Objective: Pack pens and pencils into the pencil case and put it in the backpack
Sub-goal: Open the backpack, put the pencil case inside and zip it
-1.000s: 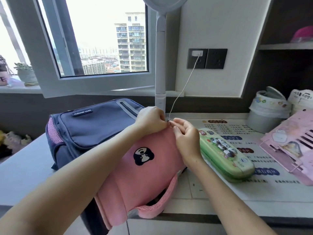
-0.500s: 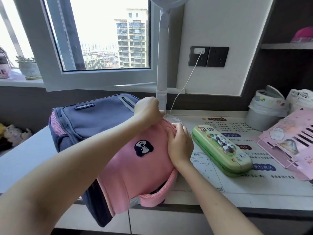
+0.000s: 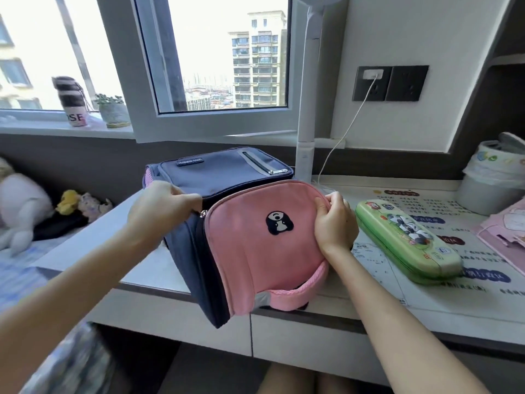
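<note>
Unzipping backpack (image 3: pixel 227 223) on bench (image 3: pixel 426 305) looks like step in hand. Left hand (image 3: pixel 159 211) grip pinches zipper pull; right hand (image 3: pixel 335 220) grip clamps pink flap edge. Pencil case (image 3: pixel 406 240) lies closed just right, untouched. Next: widen opening, then fetch case.

Closed green pencil case (image 3: pixel 406 241) beside pink-navy backpack (image 3: pixel 264 245)

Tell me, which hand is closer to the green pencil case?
Right. The right hand grips the backpack's pink edge just beside the pencil case; the left hand holds the backpack's far side.
</note>
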Demonstrator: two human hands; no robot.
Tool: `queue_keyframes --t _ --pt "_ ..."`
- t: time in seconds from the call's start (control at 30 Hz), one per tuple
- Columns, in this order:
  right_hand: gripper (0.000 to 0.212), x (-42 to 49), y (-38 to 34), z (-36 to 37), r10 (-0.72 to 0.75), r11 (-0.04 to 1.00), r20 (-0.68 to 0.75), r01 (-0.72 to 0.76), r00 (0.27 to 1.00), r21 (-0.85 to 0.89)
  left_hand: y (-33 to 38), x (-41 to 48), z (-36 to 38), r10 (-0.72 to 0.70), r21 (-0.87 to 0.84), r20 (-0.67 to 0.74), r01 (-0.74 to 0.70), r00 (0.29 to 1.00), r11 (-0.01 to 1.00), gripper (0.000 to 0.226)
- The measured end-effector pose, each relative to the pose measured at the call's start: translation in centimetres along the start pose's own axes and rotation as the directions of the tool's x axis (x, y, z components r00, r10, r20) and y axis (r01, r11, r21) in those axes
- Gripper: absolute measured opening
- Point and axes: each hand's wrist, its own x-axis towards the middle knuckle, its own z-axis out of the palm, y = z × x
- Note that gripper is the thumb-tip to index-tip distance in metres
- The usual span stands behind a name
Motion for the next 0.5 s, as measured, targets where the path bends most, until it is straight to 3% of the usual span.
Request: queue_keyframes --t 0.07,0.13,0.27,0.37,0.43,0.5 --pt "0.027 0.0 -0.1 -0.1 0.001 1.000 0.009 -0.001 1.000 -0.009 -1.4 -2.4 -0.6 -0.144 -0.196 0.090 0.159 0.986 0.968 0.033" --pt "0.027 0.2 0.0 -0.2 0.000 1.000 0.016 0.000 1.000 -0.028 -2.6 -4.3 -0.4 -0.290 -0.280 0.252 0.357 0.923 0.891 0.040" --pt "0.026 0.0 -0.8 -1.3 0.006 0.997 0.076 0.001 0.997 -0.081 -5.1 -9.1 0.7 -0.393 -0.271 0.585 0.628 0.709 0.730 0.033" --pt "0.029 -1.1 -1.7 -2.5 -0.070 0.976 0.071 0.083 0.995 -0.201 -7.2 -13.0 4.1 -0.427 -0.142 0.710 0.708 0.560 0.692 0.033" --pt "0.033 -2.5 -2.2 -3.0 -0.170 0.958 0.046 0.176 0.984 -0.229 -8.0 -14.0 6.5 -0.472 -0.116 0.664 0.704 0.580 0.701 0.032" --pt "0.034 -4.2 -2.3 -3.2 -0.260 0.943 0.046 0.264 0.964 -0.204 -8.6 -14.0 8.5 -0.461 -0.148 0.557 0.629 0.690 0.763 0.032"
